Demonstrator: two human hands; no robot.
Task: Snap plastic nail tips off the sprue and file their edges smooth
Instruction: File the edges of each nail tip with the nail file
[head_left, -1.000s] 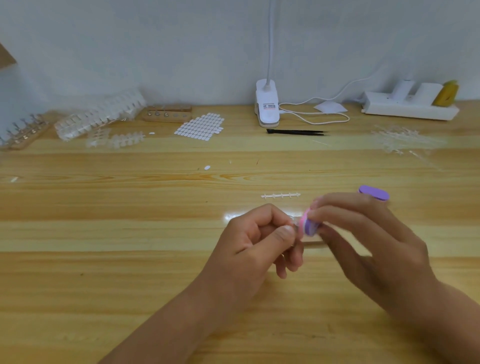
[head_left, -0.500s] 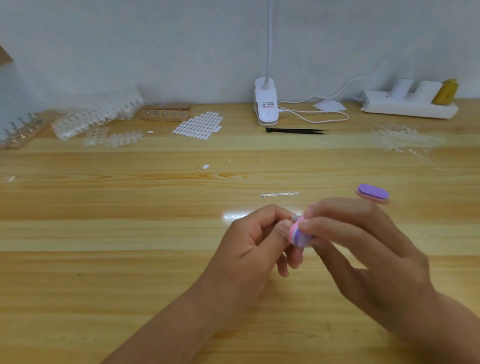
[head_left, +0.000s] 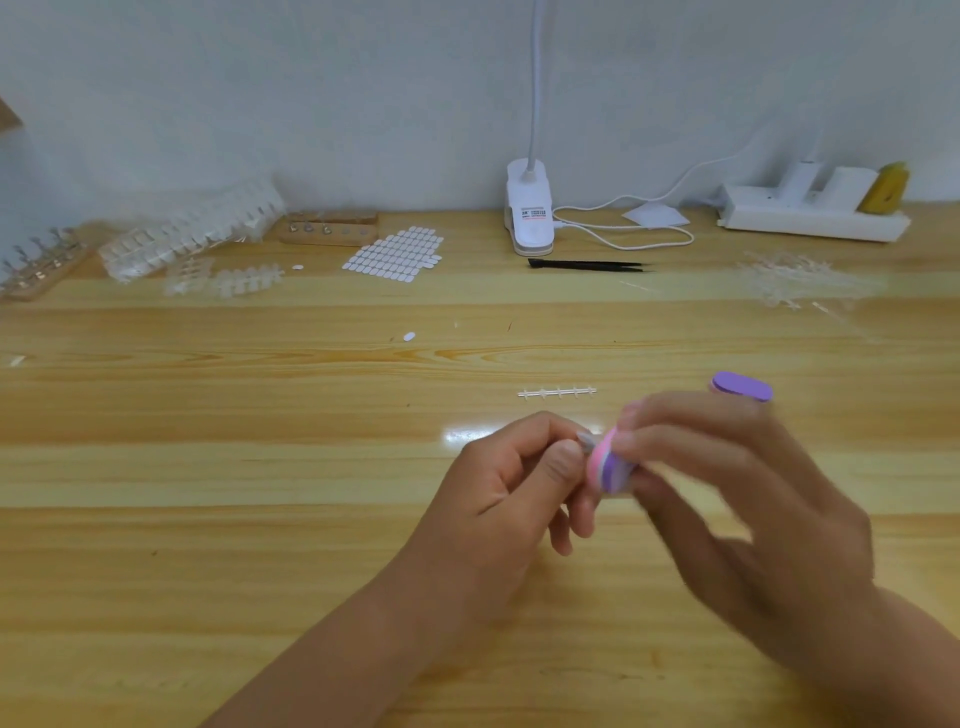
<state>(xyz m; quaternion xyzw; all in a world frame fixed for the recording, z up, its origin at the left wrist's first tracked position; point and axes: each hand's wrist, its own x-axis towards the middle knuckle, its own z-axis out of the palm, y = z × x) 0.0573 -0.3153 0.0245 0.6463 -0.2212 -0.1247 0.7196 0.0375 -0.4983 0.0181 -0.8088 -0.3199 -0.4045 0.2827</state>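
Pink-and-purple foam, a small oval file block (head_left: 610, 470), sat pinched in the curled fingers (head_left: 675, 441) of the right hand (head_left: 737, 519), which showed blurred. Its edge touched a tiny pale plastic nail tip (head_left: 586, 440) that the left hand (head_left: 519, 499) gripped between thumb and forefinger, the other left fingers curled loosely beneath. Both hands hung above the pale wooden bench (head_left: 260, 467), so the tip lay nowhere on it but in that pinch, with only a sliver showing past the thumb. Slipping looked the likeliest fault: so little plastic stood proud that a hard or skewed stroke could have twisted it out of the pinch and flicked it away, and a pale piece would have been hard to find on the glossy boards. Pressing too long on one spot could have flattened the curve or left a notch, and the grit could have scraped the thumb beside it. Just beyond the hands lay a thin white sprue strip (head_left: 557, 393), seemingly stripped bare. A second flat purple file (head_left: 742, 386) rested near the right hand's knuckles, where a wide sweep might have knocked it. Farther back, a heap of clear plastic sprues (head_left: 795, 280) waited at the right, well apart.
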